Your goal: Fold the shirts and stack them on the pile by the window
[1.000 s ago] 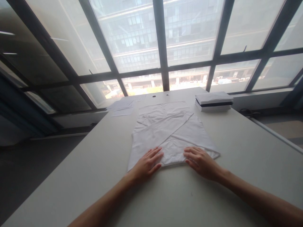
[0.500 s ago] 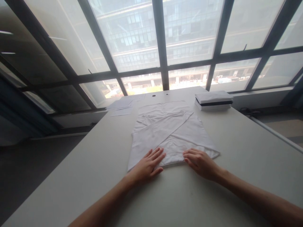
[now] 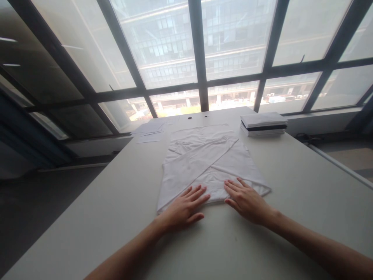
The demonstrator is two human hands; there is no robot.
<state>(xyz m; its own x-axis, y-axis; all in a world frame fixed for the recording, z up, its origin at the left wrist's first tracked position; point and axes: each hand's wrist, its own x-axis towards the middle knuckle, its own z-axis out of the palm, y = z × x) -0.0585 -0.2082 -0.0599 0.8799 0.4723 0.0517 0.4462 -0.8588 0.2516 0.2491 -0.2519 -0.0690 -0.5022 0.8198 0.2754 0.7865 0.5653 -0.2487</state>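
A white garment (image 3: 198, 159), apparently a shirt, lies flat on the white table with its sleeves folded across it on the diagonal. Small wrinkles run over its middle and far part. My left hand (image 3: 186, 206) rests on the near edge of the cloth, left of centre, fingers spread and thumb over the tabletop. On the near right part of the garment lies my right hand (image 3: 244, 200), palm down with the fingers stretched out. Neither hand grips the fabric. The cloth under both palms is hidden.
A stack of folded cloths (image 3: 264, 124), white with one dark layer, stands at the far right of the table (image 3: 110, 217). Thin white sheets (image 3: 148, 132) lie at the far left. Large windows (image 3: 201, 46) rise behind the table's far edge.
My right hand has gone from curled fingers to fingers stretched flat on the cloth. My left hand has shifted slightly right and nearer to me. The garment looks the same.
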